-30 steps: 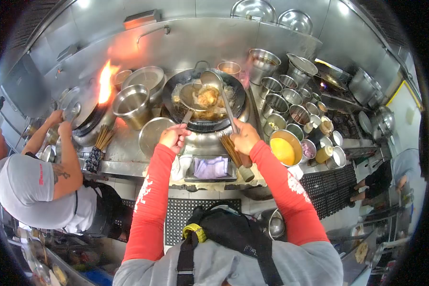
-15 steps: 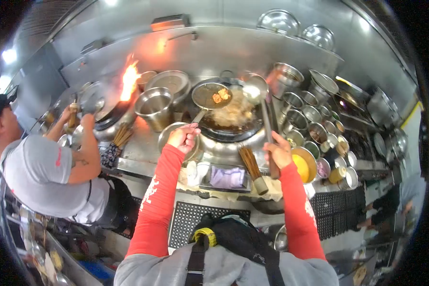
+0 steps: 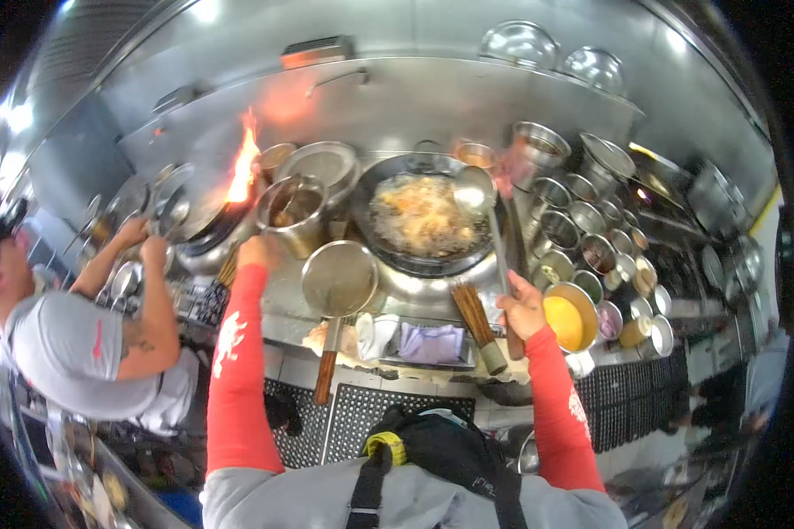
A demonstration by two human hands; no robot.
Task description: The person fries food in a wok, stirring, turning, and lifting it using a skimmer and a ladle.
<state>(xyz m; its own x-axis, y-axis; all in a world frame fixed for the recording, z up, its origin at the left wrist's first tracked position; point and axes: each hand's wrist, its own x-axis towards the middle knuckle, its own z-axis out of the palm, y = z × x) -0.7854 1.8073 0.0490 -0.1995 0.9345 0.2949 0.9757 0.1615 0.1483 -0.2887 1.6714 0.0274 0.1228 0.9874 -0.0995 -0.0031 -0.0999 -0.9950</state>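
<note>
Now our left hand point(image 3: 261, 254), blurred, has swung away from the wok point(image 3: 368, 220), where food point(image 3: 419, 216) bubbles, to the pot point(image 3: 303, 240) at the wok's nine o'clock; something brown point(image 3: 291, 210) shows inside, so we judge that some food has probably been shifted there, though what that hand grips we cannot tell. Meanwhile our right hand point(image 3: 522, 307) stays closed round the ladle point(image 3: 475, 189), its bowl over the wok's two o'clock side. A strainer point(image 3: 340, 280) rests on the desk point(image 3: 284, 295) at eight o'clock, handle towards six.
</note>
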